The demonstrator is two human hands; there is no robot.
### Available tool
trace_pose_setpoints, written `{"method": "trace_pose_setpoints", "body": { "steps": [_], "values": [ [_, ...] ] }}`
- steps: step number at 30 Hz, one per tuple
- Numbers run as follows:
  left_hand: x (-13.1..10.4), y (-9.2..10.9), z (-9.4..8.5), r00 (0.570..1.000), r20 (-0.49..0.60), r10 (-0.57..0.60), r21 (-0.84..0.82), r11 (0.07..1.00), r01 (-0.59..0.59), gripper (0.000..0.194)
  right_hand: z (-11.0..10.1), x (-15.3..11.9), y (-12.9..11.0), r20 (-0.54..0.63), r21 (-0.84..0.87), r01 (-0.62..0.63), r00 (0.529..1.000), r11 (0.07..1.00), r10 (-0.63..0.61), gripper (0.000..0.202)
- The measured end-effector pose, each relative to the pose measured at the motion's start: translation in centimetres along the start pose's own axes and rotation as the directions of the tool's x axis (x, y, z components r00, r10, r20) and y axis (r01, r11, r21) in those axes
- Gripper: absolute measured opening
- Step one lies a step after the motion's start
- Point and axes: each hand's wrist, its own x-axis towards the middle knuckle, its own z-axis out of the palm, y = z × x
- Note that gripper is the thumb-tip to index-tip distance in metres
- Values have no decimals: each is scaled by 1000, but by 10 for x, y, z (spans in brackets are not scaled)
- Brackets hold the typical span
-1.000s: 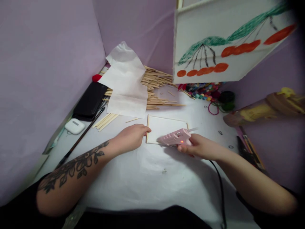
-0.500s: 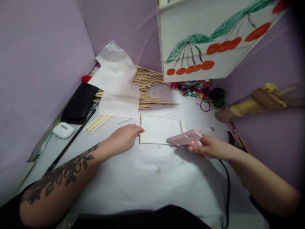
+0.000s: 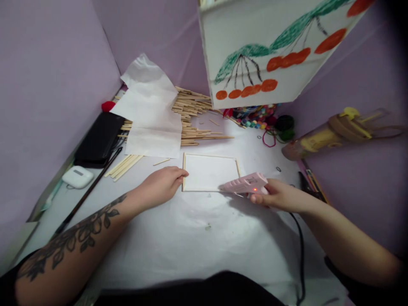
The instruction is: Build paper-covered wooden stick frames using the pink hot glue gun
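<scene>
A white rectangular panel [image 3: 208,173] edged with thin wooden sticks lies flat on the white-covered table. My left hand [image 3: 168,180] grips its left edge between thumb and fingers. On the right, my right hand [image 3: 274,195] is wrapped round the handle of a pink glue gun [image 3: 245,184] with a lit red light. The gun's tip points left and is at the panel's front edge, toward the right; whether it touches cannot be made out. A black cord [image 3: 302,250] trails from the gun toward the front.
Behind are a white sheet [image 3: 153,114], wooden sticks [image 3: 194,104], a cherry-painted panel [image 3: 255,51] and colourful beads [image 3: 255,121]. At left lie a black wallet [image 3: 98,138], a white case [image 3: 77,177] and a brush [image 3: 92,189]. A bottle [image 3: 321,136] stands right.
The whole view has shifted slightly, so things appear further left. The glue gun's tip has moved a little left along the panel's front edge. Both holds look the same.
</scene>
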Motion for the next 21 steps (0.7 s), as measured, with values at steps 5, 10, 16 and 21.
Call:
{"method": "trace_pose_setpoints", "body": {
  "steps": [5,10,16,21],
  "values": [
    [-1,0,1,1000,8,2,1,1000,-2,35,-3,-2,4,6,-5,-20,1000,1000,20,49],
    [-1,-7,2,997,-63,34,8,999,-34,31,-9,-8,16,-196,186,-51,977,981,88,58],
    [-8,10,4,910,-389,144,89,989,-119,22,5,13,25,-530,546,265,844,795,83,48],
    [-9,55,20,903,-49,426,400,837,-373,19,11,23,33,-544,609,360,838,707,41,44]
  ]
}}
